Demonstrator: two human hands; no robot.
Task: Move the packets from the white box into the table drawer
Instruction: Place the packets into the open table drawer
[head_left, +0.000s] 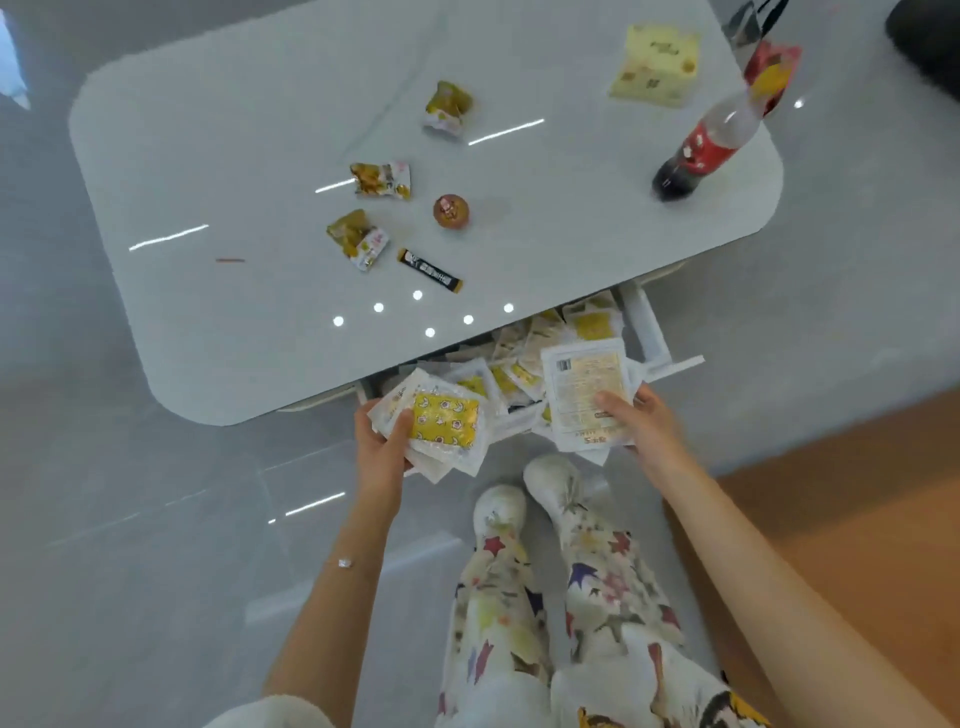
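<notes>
We hold both loads over the open drawer (652, 335) for a short drop. L hand (382, 441) grips the yellow-faced stack (447, 426) and R hand (641, 421) grips the label-side stack (584, 395), thumbs on top so nothing slides. Loose pkts (519, 371) already inside.

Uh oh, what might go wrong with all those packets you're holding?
The left hand grips a loose, fanned stack of packets; the bottom ones might slip to the floor. The drawer already looks heaped, so the packets in the right hand may spill over or jam it when it closes.
</notes>
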